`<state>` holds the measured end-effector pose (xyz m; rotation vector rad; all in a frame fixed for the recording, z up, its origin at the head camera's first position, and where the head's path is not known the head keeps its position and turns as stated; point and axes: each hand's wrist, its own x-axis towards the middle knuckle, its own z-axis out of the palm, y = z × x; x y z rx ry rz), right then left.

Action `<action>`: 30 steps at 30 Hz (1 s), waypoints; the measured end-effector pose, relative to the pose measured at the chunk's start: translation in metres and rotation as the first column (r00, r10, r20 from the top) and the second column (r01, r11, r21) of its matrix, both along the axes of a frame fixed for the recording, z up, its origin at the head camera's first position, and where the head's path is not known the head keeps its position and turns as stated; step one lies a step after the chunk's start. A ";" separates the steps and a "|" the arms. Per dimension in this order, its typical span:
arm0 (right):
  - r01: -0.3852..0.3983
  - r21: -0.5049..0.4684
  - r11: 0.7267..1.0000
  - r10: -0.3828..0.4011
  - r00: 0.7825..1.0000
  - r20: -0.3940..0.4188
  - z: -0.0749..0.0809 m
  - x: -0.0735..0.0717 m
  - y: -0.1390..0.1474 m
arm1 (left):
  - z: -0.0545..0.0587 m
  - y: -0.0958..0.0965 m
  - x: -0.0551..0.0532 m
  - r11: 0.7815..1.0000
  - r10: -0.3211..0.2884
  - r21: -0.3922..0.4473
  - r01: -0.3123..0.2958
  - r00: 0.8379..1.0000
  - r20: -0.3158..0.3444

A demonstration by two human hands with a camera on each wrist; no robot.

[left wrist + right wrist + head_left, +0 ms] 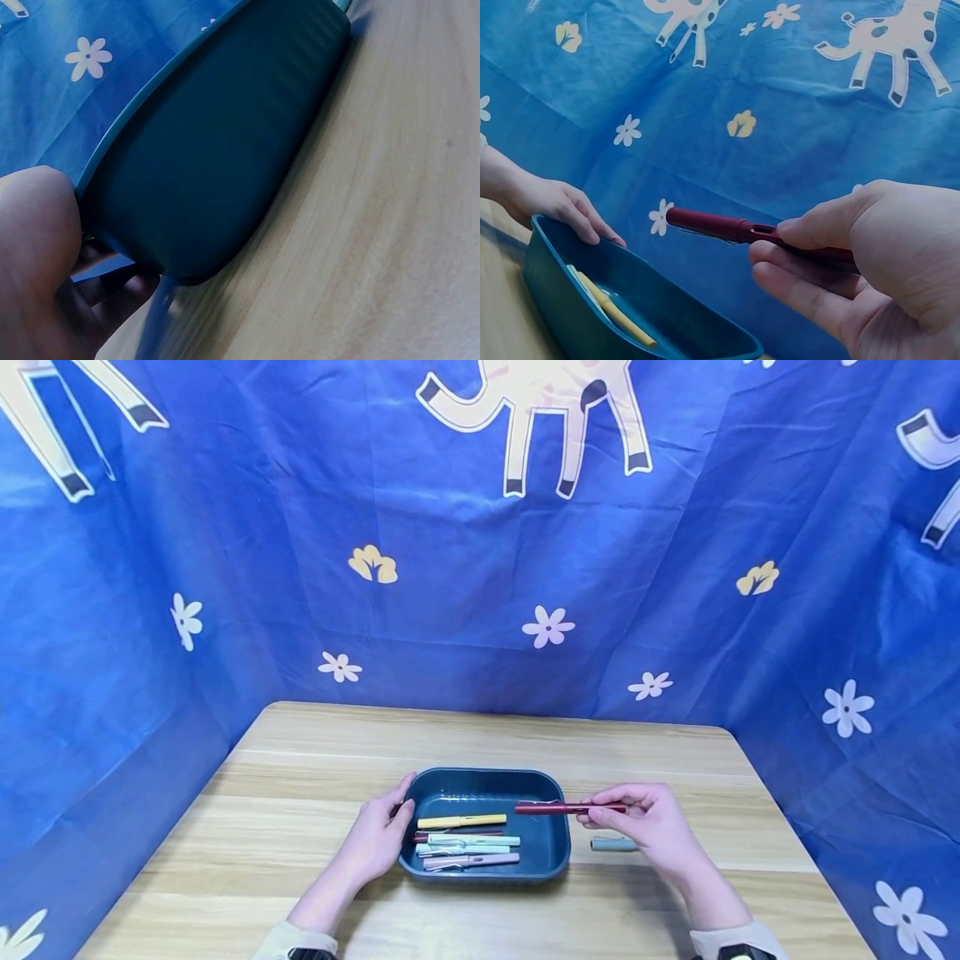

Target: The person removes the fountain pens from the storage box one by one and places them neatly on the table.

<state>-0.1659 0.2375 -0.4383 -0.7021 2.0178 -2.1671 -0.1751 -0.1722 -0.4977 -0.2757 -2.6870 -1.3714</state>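
My left hand (381,835) grips the left end of a dark teal bin (487,872), thumb at the rim and fingers around the outside. Inside the bin lie several pens: a yellow pen (462,821), a dark red one mostly covered, two pale mint ones, and a lavender pen (471,861) nearest the front. A dark red fountain pen (709,223) is pinched between the thumb and fingers of my right hand (656,827). Capped and roughly level, its clip end reaches over the bin's right rim. Below that hand, a blue-green pen (611,844) lies on the table, partly hidden.
The bin stands on a light wood-grain table (300,760). Around its back and sides hangs a blue cloth (450,635) printed with flowers and animals.
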 end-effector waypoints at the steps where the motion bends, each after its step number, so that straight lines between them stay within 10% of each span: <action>1: -0.001 -0.002 1.000 0.001 1.000 0.000 0.000 0.001 0.002 | 0.000 0.000 0.000 1.000 0.001 0.000 -0.001 1.000 0.000; 30: 0.078 -0.015 0.997 -0.079 0.995 -0.055 -0.016 0.028 0.069 | -0.001 0.000 -0.001 1.000 -0.004 -0.004 0.004 0.999 -0.036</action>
